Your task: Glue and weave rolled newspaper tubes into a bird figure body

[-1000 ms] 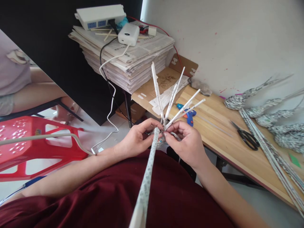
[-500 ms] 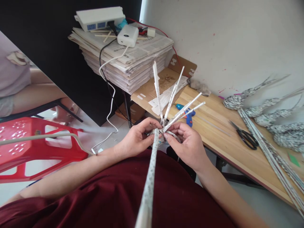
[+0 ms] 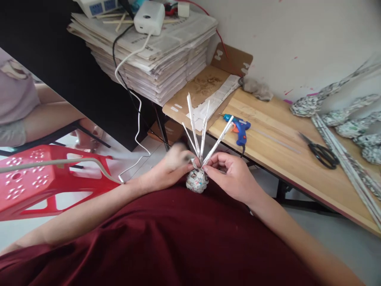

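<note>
A small round woven piece of rolled newspaper tubes rests against my dark red top, several white paper tubes fanning up from its neck. My right hand pinches the base of the tubes between thumb and forefinger, on the right side of the neck. On the other side, my left hand is closed with its fingertips at the neck, gripping a paper tube there. Motion blurs the back of this hand, and its fingers partly hide the tube.
On the wooden table lie a blue glue gun, black-handled scissors, long paper tubes and several woven paper pieces. A newspaper stack bears a white power bank. A red stool and a seated person are at left.
The long tube that pointed down towards me has swung away. My left hand has turned over at the neck, and the round woven body has come into sight. The view has shifted slightly.
</note>
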The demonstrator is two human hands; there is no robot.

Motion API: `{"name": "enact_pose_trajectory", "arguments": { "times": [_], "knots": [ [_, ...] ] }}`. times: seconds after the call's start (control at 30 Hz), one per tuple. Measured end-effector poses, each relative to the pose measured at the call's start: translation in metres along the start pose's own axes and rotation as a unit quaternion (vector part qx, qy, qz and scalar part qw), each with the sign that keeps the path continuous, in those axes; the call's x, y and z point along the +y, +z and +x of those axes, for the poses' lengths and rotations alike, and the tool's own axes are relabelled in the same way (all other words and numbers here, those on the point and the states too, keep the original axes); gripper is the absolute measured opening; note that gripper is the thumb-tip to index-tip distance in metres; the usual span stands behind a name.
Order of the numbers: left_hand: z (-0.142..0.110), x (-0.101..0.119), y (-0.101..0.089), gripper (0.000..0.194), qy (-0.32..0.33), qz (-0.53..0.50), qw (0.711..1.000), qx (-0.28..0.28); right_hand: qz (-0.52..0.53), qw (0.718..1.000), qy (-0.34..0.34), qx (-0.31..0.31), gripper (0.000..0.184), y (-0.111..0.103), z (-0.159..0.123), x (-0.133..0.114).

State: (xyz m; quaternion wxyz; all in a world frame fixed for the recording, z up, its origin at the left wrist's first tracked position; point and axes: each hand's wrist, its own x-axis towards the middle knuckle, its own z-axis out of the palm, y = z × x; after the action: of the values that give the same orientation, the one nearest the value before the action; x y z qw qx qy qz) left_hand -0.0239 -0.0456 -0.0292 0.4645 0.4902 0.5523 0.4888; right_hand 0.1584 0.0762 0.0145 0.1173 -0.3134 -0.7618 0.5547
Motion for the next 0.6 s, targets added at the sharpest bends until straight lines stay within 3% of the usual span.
{"name": "enact_pose_trajectory", "arguments": {
  "times": [0.3,0.6],
  "knots": [
    [0.0075,0.0046,0.0016,0.015,0.013,-0.061,0.997,-0.04,-0.004,1.0,-0.004,0.002,0.008,-0.0001,-0.0036,0.0004],
    [0.0085,0.0051,0.0011,0.017,0.067,0.064,0.995,-0.03,-0.04,0.999,-0.023,0.012,0.004,-0.0031,-0.0101,-0.0011]
  ]
}}
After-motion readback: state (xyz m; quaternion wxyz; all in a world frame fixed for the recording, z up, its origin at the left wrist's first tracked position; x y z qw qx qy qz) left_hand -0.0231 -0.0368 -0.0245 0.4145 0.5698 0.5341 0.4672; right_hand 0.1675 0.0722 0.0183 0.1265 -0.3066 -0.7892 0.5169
